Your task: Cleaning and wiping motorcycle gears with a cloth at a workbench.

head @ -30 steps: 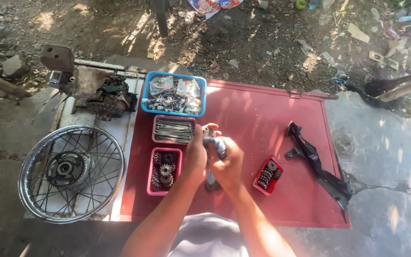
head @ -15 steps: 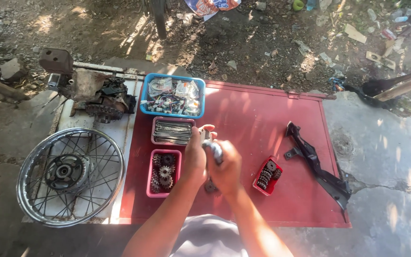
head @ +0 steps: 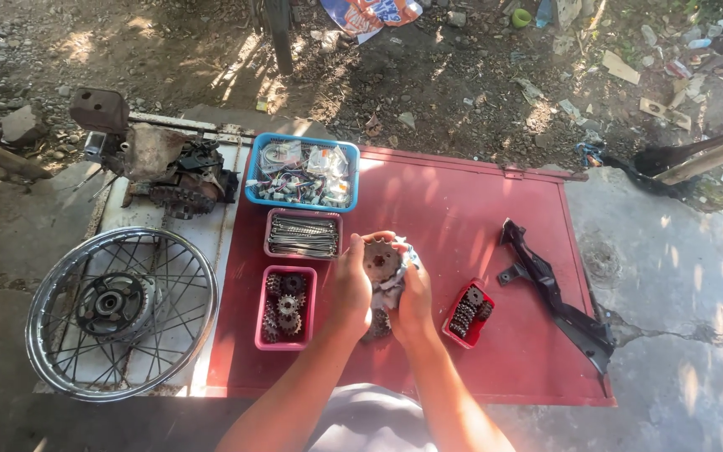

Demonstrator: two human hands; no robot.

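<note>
Both hands raised rusty gear w/ rag.

Rusty, matt metal sprocket against pale cloth rag | beneath it, red painted metal sheet, smooth, sunlit | left of sheet, chromed spoked wheel, glossy rim | on sheet, blue plastic basket; matt black metal bracket

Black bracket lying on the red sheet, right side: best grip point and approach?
Judging by its pose, take the black bracket at its narrow middle bar, coming straight down from above with the fingers across the width. It lies flat and diagonal on the red sheet, with nothing beside the middle. The ends look wider and irregular, so probably a poorer hold. The red tray sits clear to its left.
</note>
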